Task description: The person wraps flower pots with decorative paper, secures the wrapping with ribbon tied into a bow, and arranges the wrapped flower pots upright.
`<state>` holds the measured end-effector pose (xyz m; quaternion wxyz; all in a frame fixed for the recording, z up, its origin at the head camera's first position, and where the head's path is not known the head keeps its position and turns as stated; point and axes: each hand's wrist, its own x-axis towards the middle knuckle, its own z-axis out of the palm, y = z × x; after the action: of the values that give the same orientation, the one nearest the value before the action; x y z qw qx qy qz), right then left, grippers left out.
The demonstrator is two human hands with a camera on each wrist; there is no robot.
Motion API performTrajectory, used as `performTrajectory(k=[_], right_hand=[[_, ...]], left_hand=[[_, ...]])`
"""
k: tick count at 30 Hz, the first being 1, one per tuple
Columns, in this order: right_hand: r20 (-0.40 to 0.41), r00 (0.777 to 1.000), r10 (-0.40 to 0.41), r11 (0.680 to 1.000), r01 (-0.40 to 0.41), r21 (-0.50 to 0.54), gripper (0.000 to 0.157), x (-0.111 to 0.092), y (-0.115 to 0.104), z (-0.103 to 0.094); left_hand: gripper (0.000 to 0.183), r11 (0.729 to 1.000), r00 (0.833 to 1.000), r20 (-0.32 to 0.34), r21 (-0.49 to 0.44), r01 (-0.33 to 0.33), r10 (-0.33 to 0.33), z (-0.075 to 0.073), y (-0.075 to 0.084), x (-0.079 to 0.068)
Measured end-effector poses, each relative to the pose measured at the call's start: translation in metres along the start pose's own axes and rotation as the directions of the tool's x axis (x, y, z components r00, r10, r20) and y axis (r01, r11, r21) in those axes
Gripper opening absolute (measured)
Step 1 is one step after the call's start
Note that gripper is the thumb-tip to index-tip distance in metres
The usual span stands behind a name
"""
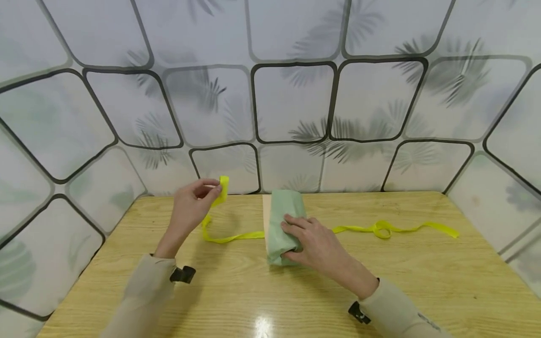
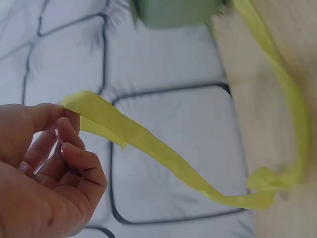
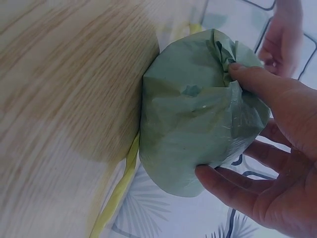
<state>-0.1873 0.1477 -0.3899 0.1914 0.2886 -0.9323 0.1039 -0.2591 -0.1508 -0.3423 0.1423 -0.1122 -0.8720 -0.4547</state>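
Observation:
A yellow ribbon (image 1: 236,237) lies across the table, running beneath a package in green paper (image 1: 286,206). My left hand (image 1: 192,204) pinches the ribbon's left end between thumb and fingertips, holding it above the table; in the left wrist view the raised ribbon (image 2: 148,143) hangs down to the tabletop. With my right hand (image 1: 317,243) I grip the green package on its right side. The right wrist view shows its crumpled, folded end (image 3: 198,114), thumb on the gathered paper and fingers along the other side. A pale strip (image 1: 266,220) shows along the package's left side.
The ribbon's right part (image 1: 382,229) trails over the wooden table (image 1: 236,295) with a small loop in it. Behind and beside the table stand pale walls (image 1: 291,103) patterned with dark outlines and leaves.

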Motion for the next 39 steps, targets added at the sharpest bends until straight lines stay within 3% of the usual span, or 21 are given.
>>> performTrajectory(k=[5, 9, 12, 15, 17, 20, 24, 27, 30, 36, 37, 39], right_hand=[[-0.012, 1.000, -0.015, 1.000, 0.016, 0.019, 0.070, -0.001, 0.001, 0.001], [-0.019, 1.000, -0.021, 0.999, 0.021, 0.035, 0.069, -0.001, 0.002, 0.001], [-0.026, 0.999, -0.026, 0.999, 0.027, 0.037, 0.068, -0.001, 0.003, 0.001], [-0.041, 0.998, -0.037, 0.999, 0.039, 0.036, 0.067, -0.001, 0.003, 0.001], [-0.050, 0.998, -0.041, 0.998, 0.043, 0.039, 0.066, 0.000, 0.003, 0.001], [-0.054, 0.998, -0.039, 0.998, 0.042, 0.041, 0.065, 0.000, 0.003, 0.000], [-0.047, 0.998, -0.031, 0.999, 0.033, 0.043, 0.066, -0.001, 0.003, 0.000], [-0.043, 0.999, -0.028, 0.999, 0.029, 0.043, 0.066, -0.001, 0.003, -0.001], [-0.037, 0.999, -0.028, 0.999, 0.029, 0.042, 0.066, -0.001, 0.003, -0.001], [-0.033, 0.999, -0.027, 0.999, 0.029, 0.039, 0.066, 0.001, 0.003, -0.002], [-0.035, 0.999, -0.027, 0.999, 0.029, 0.039, 0.066, 0.001, 0.003, -0.002], [-0.042, 0.999, -0.030, 0.999, 0.032, 0.037, 0.065, 0.001, 0.003, -0.001]], left_hand=[[0.023, 0.992, 0.997, 0.029, -0.102, -0.072, 0.075, 0.019, 0.035, 0.009], [0.022, 0.974, 0.982, 0.061, -0.152, -0.170, 0.181, 0.040, 0.057, 0.019], [0.021, 0.949, 0.957, 0.103, -0.194, -0.250, 0.273, 0.058, 0.074, 0.026], [0.024, 0.941, 0.922, 0.212, -0.175, -0.291, 0.325, 0.073, 0.087, 0.031], [0.026, 0.946, 0.899, 0.295, -0.116, -0.303, 0.324, 0.079, 0.092, 0.032], [0.026, 0.951, 0.879, 0.377, -0.024, -0.307, 0.293, 0.081, 0.088, 0.032], [0.023, 0.953, 0.880, 0.392, 0.028, -0.302, 0.268, 0.077, 0.069, 0.023], [0.019, 0.948, 0.873, 0.394, 0.016, -0.319, 0.287, 0.071, 0.053, 0.007], [0.013, 0.929, 0.850, 0.396, -0.026, -0.368, 0.348, 0.068, 0.040, -0.015], [0.016, 0.825, 0.760, 0.358, -0.056, -0.562, 0.542, 0.077, 0.028, -0.052], [0.018, 0.813, 0.751, 0.353, -0.053, -0.580, 0.558, 0.079, 0.027, -0.056], [0.020, 0.807, 0.748, 0.350, -0.044, -0.589, 0.565, 0.083, 0.026, -0.062]])
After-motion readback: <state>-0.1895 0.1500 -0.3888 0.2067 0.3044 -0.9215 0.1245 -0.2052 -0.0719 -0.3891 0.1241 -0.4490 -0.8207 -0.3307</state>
